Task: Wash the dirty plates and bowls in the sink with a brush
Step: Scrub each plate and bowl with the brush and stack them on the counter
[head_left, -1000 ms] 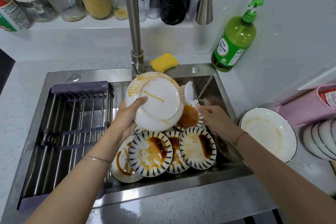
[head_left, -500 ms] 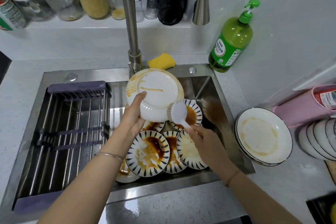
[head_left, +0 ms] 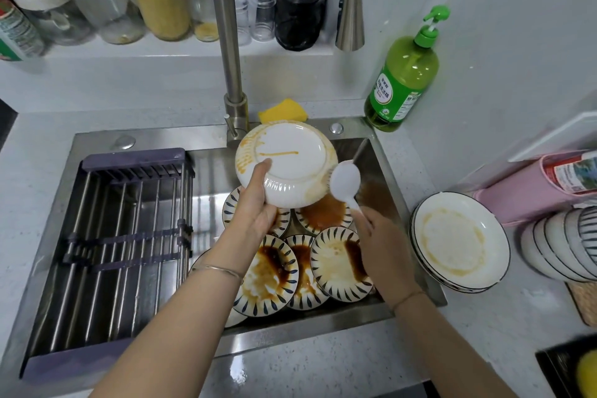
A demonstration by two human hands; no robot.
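1. While the left hand (head_left: 258, 207) holds the bowl (head_left: 287, 165) tilted above the sink (head_left: 210, 178), bottom facing cam, the thumb's pressed on the base and the other fingers are tucked behind the rim. So a proper pinch grip.
2. Right hand (head_left: 378, 236) is wrapped round the brush (head_left: 345, 179) handle. White head sits right at the bowl's right side and looks like it's touching, but the bristles face away from cam so can't say 100%.
3. Handling, imo: bowl looks ceramic, so stiff and breakable, and it's smeared w/ orange sauce on the outside, so prob slippery. Rim + base like now is the sane spot to hold, ideally on a sauce-free bit of rim.
4. Brush looks like light plastic, no drama. Mid-handle gives decent leverage.
5. Below: striped plates (head_left: 268, 275) piled in the sink, overlapping, brown sauce on them. A drop prob means chips, so I'd keep the bowl low.
6. More plates (head_left: 458, 242) stacked on the counter (head_left: 323, 365) to the right, also stained. Soap (head_left: 403, 74) stands near the sink's back right corner. Job's barely begun tbh.
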